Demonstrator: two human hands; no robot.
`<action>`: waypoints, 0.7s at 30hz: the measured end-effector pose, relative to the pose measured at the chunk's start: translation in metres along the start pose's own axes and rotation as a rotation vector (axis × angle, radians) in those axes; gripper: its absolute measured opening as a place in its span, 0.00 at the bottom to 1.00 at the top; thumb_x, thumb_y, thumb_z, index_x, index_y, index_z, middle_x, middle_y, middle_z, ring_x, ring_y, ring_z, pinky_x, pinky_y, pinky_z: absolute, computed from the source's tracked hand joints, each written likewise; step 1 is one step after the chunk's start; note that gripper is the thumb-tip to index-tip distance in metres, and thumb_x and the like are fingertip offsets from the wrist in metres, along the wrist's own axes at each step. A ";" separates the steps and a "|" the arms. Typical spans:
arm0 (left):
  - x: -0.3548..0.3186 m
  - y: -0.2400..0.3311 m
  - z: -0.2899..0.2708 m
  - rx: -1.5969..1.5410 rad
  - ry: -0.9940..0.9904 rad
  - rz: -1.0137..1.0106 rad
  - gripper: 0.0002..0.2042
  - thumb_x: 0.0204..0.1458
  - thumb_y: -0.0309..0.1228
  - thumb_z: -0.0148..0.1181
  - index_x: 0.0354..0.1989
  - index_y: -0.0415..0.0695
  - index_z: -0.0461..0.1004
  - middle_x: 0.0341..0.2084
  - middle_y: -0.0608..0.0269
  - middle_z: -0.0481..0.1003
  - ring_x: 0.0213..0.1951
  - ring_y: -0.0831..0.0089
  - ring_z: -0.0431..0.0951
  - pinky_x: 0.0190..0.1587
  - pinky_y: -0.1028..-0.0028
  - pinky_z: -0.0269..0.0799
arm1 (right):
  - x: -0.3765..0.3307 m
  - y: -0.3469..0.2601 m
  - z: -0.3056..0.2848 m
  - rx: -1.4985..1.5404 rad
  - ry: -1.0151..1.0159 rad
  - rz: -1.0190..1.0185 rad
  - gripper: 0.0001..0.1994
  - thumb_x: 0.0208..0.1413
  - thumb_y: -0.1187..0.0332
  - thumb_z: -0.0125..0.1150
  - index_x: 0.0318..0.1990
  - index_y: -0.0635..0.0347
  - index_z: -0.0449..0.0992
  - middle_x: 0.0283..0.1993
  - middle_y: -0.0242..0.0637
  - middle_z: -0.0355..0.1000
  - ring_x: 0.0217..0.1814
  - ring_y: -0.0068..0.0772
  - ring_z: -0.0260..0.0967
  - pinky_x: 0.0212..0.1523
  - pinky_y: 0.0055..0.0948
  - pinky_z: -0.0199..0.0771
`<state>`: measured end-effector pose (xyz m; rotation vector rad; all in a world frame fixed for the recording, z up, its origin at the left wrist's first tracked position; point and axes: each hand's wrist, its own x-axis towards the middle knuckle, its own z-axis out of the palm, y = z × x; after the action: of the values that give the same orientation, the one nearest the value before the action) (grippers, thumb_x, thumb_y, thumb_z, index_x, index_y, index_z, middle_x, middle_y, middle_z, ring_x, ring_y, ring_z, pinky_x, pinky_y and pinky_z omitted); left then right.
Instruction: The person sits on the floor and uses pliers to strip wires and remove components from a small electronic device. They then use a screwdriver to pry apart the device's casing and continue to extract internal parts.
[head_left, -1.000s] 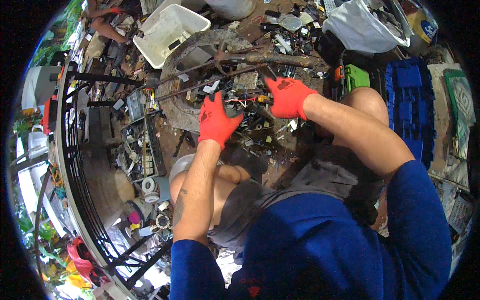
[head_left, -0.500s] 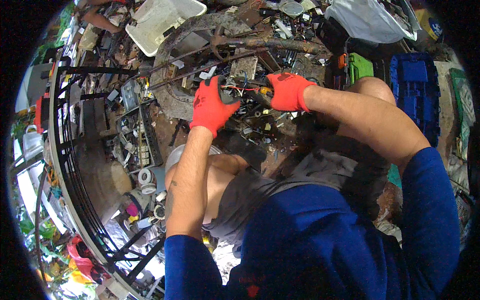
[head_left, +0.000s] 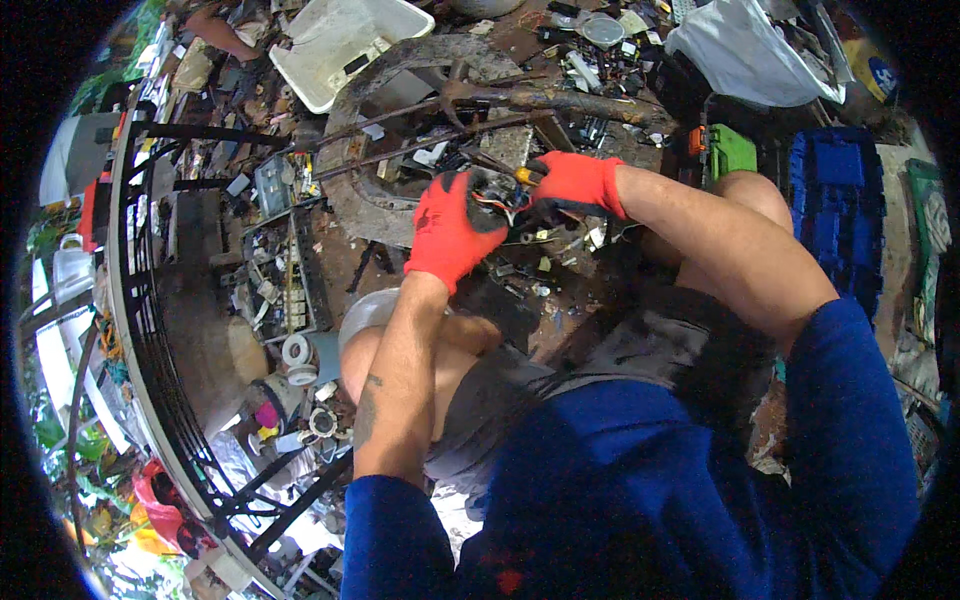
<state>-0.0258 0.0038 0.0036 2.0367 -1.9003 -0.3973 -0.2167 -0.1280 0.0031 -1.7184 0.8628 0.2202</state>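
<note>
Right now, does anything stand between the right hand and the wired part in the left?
Just red and white wires beside the dark part in the left hand, and the yellow-handled tool at the right hand's fingers, show in that narrow gap; no other obstruction is visible.

Littered brown floor (head_left: 342, 262); black barred metal frame (head_left: 210, 133) along left; green foliage (head_left: 91, 446), bright daylight beyond.

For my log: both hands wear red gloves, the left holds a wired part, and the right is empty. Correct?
Not quite: the right hand isn't empty; in the head view it grips a tool with yellow on it. Both hands wear red gloves, and the left hand holds a wired part.
</note>
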 end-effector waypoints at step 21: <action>0.013 -0.008 -0.001 -0.155 -0.018 -0.106 0.43 0.35 0.43 0.76 0.61 0.39 0.63 0.53 0.42 0.69 0.55 0.46 0.70 0.58 0.57 0.67 | -0.050 0.011 -0.005 -0.671 0.292 -0.058 0.36 0.51 0.64 0.56 0.71 0.49 0.58 0.60 0.53 0.68 0.68 0.60 0.58 0.69 0.54 0.53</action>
<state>-0.0168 -0.0084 0.0017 2.0426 -1.7181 -0.5724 -0.2605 -0.1117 0.0243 -2.4426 1.0191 0.2391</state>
